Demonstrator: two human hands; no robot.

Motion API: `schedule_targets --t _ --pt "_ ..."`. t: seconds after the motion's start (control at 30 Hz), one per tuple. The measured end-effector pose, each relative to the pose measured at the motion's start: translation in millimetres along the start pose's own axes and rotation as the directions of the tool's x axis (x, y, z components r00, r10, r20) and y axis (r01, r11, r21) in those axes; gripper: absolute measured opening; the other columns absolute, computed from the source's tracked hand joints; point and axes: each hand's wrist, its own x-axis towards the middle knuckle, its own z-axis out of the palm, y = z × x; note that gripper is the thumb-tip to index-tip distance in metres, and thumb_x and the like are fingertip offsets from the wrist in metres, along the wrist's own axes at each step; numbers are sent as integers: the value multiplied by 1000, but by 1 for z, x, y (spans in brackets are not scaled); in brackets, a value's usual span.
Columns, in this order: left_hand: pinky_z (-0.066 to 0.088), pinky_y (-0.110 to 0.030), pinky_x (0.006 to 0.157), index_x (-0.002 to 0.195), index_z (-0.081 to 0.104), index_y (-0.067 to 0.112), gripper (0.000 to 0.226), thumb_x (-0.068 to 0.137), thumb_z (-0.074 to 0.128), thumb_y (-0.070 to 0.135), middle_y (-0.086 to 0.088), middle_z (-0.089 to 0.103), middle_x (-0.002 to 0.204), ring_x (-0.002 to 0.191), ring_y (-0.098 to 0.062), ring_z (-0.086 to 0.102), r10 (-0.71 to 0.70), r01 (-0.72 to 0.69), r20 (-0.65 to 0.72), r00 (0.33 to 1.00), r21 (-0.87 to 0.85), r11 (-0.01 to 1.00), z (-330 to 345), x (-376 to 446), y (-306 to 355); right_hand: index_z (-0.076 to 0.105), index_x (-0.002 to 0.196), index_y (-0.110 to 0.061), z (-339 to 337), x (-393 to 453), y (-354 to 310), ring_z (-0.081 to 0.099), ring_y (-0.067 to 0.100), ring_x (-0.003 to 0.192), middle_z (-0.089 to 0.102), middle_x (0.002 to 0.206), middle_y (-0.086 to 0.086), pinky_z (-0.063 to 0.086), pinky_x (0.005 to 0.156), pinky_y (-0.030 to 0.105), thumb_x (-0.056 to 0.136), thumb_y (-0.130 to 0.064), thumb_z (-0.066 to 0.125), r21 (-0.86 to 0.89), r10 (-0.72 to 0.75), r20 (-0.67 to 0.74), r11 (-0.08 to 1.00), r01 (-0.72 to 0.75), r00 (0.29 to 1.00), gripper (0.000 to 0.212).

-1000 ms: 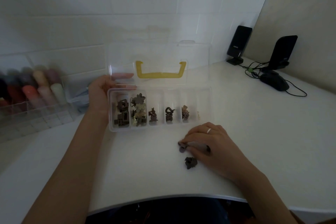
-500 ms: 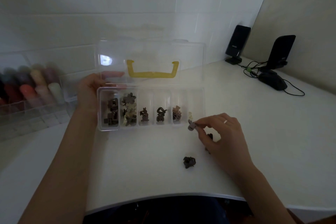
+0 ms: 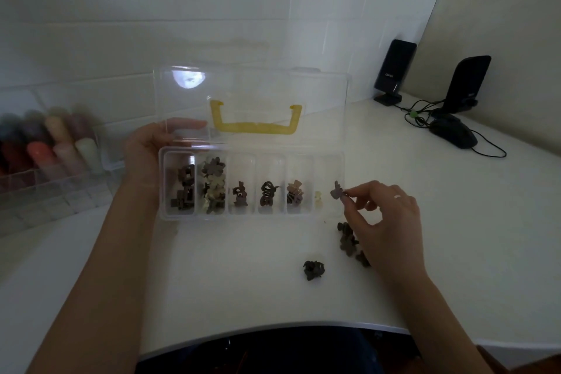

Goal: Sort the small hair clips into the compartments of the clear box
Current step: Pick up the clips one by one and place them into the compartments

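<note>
White desk (image 3: 243,267) — black speaker (image 3: 391,70) reads "EDIFIER", barely legible.

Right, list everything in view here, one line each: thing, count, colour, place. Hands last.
clear box: one, transparent with a yellow handle, lid open, centre of the desk.
sorted clips: count unclear, brown and cream, spread over the six compartments.
loose clips: about four, dark brown, on the desk right of the box.
held clip: one, brown, over the rightmost compartment.
organiser of tubes: one, clear, coloured tubes, far left.
speakers: two, black, back right corner.
mouse: one, black, by the speakers.
left hand: gripping the box's left end.
right hand: pinching the held clip.
</note>
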Motion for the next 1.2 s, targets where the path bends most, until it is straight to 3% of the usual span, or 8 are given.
schedule_targets --t 0.2,0.43,0.73,0.87,0.93,1.03,1.13,1.2 --pt "52 -17 51 63 76 12 43 29 56 28 -5 66 55 51 -18 63 5 -5 2 1000 15 1000 -3 3 -1 65 81 -22 1 1 -5 51 11 70 58 67 -10 33 77 26 82 -34 57 59 -63 -72 996 68 995 14" --pt "53 -18 54 67 76 13 45 29 59 31 -4 68 58 54 -17 63 20 -21 52 998 24 999 -4 6 -5 63 77 -20 13 6 -10 53 14 67 55 66 -12 38 73 33 81 -28 59 -42 -228 -36 973 227 973 10" --pt "54 -19 54 69 74 10 52 24 66 32 -3 71 63 55 -16 66 3 -3 35 999 -14 1000 -5 8 -6 55 75 -21 21 15 -19 45 12 65 40 68 -17 32 69 28 81 -25 61 -63 -242 -16 969 240 970 9" --pt "51 -17 51 74 51 10 70 13 77 33 -3 62 62 51 -15 58 -26 23 -50 998 -62 998 -4 10 -5 59 78 -22 1 -3 -13 47 7 66 50 65 -13 37 74 29 79 -35 63 156 -307 141 946 285 941 14" --pt "48 -16 47 70 48 11 56 23 72 29 0 60 54 46 -14 56 -24 17 -84 996 -82 997 -4 10 -5 62 84 -25 -8 -11 -14 47 2 69 50 67 -15 36 77 26 75 -47 64 195 -357 291 930 310 888 24" --pt "49 -18 49 68 50 12 73 3 76 32 0 55 52 46 -15 53 -29 17 -115 993 -105 994 -3 11 -6 61 86 -31 -7 -20 -12 44 -1 70 46 68 -21 36 77 26 73 -54 65 142 -434 456 897 418 777 27" --pt "49 -17 47 67 54 12 55 18 74 30 1 60 52 44 -14 56 -18 5 -99 995 -126 992 -3 9 -7 58 83 -31 -2 -22 -10 41 -1 68 46 64 -21 37 75 24 78 -47 62 112 -441 463 890 442 769 17" --pt "49 -17 48 68 51 13 68 7 75 31 2 60 51 45 -13 55 -18 6 -100 995 -117 993 -2 10 -8 58 85 -31 -1 -21 -9 44 0 71 51 67 -21 37 76 23 80 -44 60 114 -426 426 901 419 798 14"
